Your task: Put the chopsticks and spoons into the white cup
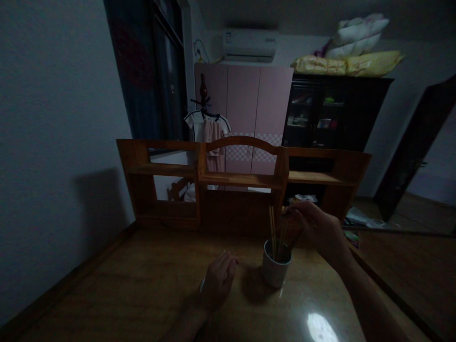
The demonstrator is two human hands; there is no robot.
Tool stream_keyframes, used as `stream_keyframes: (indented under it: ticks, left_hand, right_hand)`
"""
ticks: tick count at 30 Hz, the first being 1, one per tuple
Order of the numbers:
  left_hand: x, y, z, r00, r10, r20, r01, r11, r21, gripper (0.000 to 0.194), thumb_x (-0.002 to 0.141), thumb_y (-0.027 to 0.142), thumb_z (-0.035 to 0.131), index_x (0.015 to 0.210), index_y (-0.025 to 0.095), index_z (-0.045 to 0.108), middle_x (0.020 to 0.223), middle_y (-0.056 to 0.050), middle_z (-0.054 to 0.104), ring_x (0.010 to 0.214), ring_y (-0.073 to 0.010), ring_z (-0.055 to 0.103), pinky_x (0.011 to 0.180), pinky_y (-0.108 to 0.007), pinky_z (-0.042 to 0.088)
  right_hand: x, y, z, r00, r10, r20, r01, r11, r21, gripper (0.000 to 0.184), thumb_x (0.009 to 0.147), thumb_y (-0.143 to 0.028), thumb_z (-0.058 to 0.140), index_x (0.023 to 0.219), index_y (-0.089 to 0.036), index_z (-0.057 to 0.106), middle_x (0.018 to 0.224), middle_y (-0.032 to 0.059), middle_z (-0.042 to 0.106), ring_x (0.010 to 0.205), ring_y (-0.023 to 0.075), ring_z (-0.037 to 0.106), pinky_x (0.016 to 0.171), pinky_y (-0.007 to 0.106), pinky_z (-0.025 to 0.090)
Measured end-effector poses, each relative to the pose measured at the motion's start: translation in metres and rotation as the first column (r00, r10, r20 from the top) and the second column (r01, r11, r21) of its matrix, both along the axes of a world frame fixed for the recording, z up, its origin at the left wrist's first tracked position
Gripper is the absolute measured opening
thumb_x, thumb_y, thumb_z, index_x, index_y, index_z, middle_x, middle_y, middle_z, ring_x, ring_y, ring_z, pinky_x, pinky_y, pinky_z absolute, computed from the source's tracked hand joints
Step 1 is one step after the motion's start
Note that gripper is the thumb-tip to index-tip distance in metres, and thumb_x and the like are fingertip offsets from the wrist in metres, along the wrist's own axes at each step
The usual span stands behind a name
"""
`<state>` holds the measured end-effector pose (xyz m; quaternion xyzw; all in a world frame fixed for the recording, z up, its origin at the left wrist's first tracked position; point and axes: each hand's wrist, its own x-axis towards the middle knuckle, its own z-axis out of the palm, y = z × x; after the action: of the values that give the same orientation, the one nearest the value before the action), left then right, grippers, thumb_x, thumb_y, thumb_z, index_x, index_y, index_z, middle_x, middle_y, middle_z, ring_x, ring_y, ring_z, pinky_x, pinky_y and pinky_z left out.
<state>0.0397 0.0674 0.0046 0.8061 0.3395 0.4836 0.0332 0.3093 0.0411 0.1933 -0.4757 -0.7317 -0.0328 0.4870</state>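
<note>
A whitish cup [275, 273] stands upright on the glossy wooden desk, with several thin chopstick-like sticks [272, 232] leaning up out of it. Above its right side, my right hand [315, 230] is closed in a pinch at the top of one stick, whose lower part goes down into the cup. Dim light blurs the exact fingertip contact. My left hand [218, 278] rests on the desk left of the cup, apart from it, fingers loosely extended. A small white edge shows beside that hand; I cannot tell what it is.
A wooden shelf unit [242, 179] runs along the desk's back edge. A wall [64, 142] borders the left side. Beyond are a pink wardrobe [242, 99], clothes on a stand [210, 126], a dark cabinet [335, 114] and a door [409, 152]. Light glares off the desk [160, 285] at front right.
</note>
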Motion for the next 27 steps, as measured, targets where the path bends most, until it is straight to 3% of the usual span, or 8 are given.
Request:
stream_keyframes:
  ticks: [3, 6, 9, 13, 20, 27]
  left_hand:
    - [0.002, 0.002, 0.000, 1.000, -0.018, -0.018, 0.018, 0.999, -0.032, 0.026, 0.097, 0.016, 0.031, 0.092, 0.019, 0.056, 0.086, -0.005, 0.064, 0.087, -0.0182, 0.061, 0.094, -0.040, 0.047]
    - [0.003, 0.003, 0.000, 0.998, -0.026, -0.051, 0.027, 0.999, 0.021, 0.024, 0.096, 0.015, 0.032, 0.092, 0.019, 0.056, 0.088, -0.006, 0.066, 0.089, -0.0186, 0.062, 0.099, -0.042, 0.045]
    - [0.003, 0.005, -0.001, 0.997, -0.035, -0.066, 0.041, 0.996, 0.082, 0.023, 0.095, 0.014, 0.034, 0.091, 0.019, 0.056, 0.086, -0.006, 0.066, 0.085, -0.0185, 0.063, 0.097, -0.043, 0.047]
    - [0.004, 0.005, 0.000, 0.999, -0.020, -0.051, 0.023, 0.998, 0.052, 0.023, 0.095, 0.015, 0.034, 0.087, 0.019, 0.055, 0.079, -0.005, 0.063, 0.079, -0.0177, 0.061, 0.091, -0.040, 0.050]
    - [0.005, 0.005, -0.002, 0.998, 0.001, -0.061, 0.002, 0.999, 0.047, 0.023, 0.096, 0.016, 0.034, 0.090, 0.019, 0.056, 0.084, -0.006, 0.064, 0.084, -0.0186, 0.062, 0.097, -0.045, 0.048]
    - [0.006, 0.003, 0.002, 0.998, -0.013, -0.066, 0.014, 1.000, 0.021, 0.024, 0.096, 0.016, 0.034, 0.084, 0.018, 0.055, 0.077, -0.004, 0.060, 0.077, -0.0161, 0.059, 0.089, -0.038, 0.051]
  right_hand:
    - [0.006, 0.022, -0.004, 0.991, 0.096, 0.090, -0.087, 0.991, -0.099, 0.015, 0.095, -0.027, 0.048, 0.100, -0.021, 0.061, 0.086, 0.0025, 0.071, 0.075, 0.0162, 0.068, 0.067, 0.024, 0.049]
    - [0.005, 0.038, -0.021, 0.973, 0.192, 0.129, -0.166, 0.968, -0.187, 0.016, 0.095, -0.024, 0.045, 0.095, -0.020, 0.060, 0.085, 0.0031, 0.070, 0.077, 0.0162, 0.067, 0.068, 0.024, 0.048]
    - [0.002, 0.047, -0.040, 0.970, 0.203, 0.137, -0.168, 0.958, -0.233, 0.016, 0.095, -0.023, 0.044, 0.093, -0.020, 0.059, 0.081, 0.0026, 0.068, 0.072, 0.0156, 0.064, 0.064, 0.023, 0.046]
    - [0.000, 0.053, -0.055, 0.961, 0.228, 0.154, -0.177, 0.941, -0.288, 0.014, 0.094, -0.020, 0.045, 0.090, -0.019, 0.058, 0.073, 0.0006, 0.065, 0.064, 0.0137, 0.062, 0.058, 0.022, 0.042]
    - [-0.005, 0.054, -0.064, 0.940, 0.278, 0.197, -0.193, 0.912, -0.362, 0.016, 0.090, -0.014, 0.046, 0.092, -0.018, 0.062, 0.073, 0.0004, 0.065, 0.065, 0.0130, 0.061, 0.060, 0.022, 0.043]
    - [-0.010, 0.053, -0.064, 0.936, 0.283, 0.208, -0.186, 0.902, -0.389, 0.019, 0.090, -0.014, 0.045, 0.093, -0.017, 0.064, 0.072, 0.0013, 0.066, 0.064, 0.0135, 0.061, 0.060, 0.022, 0.044]
